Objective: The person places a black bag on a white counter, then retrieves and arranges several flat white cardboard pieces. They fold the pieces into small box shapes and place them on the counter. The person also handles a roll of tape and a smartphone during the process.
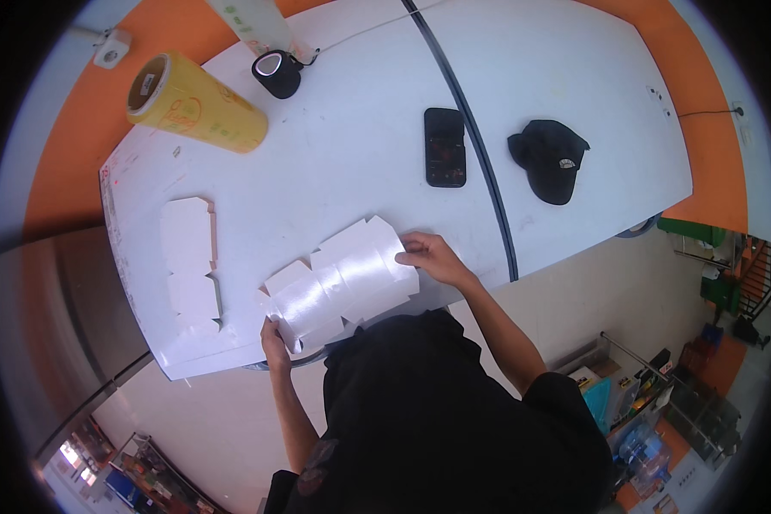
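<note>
An unfolded white cardboard box blank [338,283], glossy on its upper face, is held between my two hands over the table's near edge. My left hand [276,344] grips its lower left corner, thumb on top. At the blank's right end, my right hand [435,257] pinches the edge between thumb and fingers. The blank has notched flaps along both long sides and crease lines across it. To the left, more white box blanks [191,257] lie flat on the table, apparently stacked; how many I cannot tell.
On the white table [343,163] stand a large yellow film roll [201,107], a clear printed roll [257,26] and a black cylindrical object [277,75] with a cord. A black phone [445,147] lies left of the dark table seam [488,171], a black cap [550,161] right of it.
</note>
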{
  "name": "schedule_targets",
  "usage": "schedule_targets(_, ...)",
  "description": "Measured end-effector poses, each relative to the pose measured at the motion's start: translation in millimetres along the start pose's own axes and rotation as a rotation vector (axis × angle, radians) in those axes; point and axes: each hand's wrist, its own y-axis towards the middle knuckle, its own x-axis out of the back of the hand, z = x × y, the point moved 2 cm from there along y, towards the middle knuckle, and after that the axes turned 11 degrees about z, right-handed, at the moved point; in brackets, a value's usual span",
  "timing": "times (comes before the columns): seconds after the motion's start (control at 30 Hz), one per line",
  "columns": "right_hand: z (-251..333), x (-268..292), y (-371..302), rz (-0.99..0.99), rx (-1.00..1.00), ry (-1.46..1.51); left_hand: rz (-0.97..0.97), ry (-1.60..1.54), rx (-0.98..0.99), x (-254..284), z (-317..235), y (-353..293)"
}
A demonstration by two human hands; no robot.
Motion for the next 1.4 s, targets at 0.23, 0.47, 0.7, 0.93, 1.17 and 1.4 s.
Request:
schedule_targets(0.23,7.1,0.3,-2.6,-0.005,-0.059,0.012,-0.01,0.362,-0.066,4.6,-1.9,5.6)
schedule_targets(0.47,11.9,-0.5,-0.8,0.024,-0.043,0.043,0.055,0.571,-0.138,-8.8,-18.2,-3.9)
schedule_targets(0.7,0.6,2.8,1.3,0.032,-0.041,0.048,0.076,0.638,-0.18,-14.1,-22.6,-9.8)
schedule_targets(0.93,-19.6,3.2,9.3,-0.019,-0.097,-0.008,0.07,0.616,-0.204,4.1,1.4,-2.3)
schedule_targets(1.17,-5.2,3.0,2.0,-0.018,-0.095,0.075,0.197,0.062,0.003,8.2,-10.7,-1.9)
schedule_targets(1.4,5.4,0.1,1.8,-0.029,-0.131,0.072,0.242,-0.124,0.0,-5.8,-23.4,-10.8)
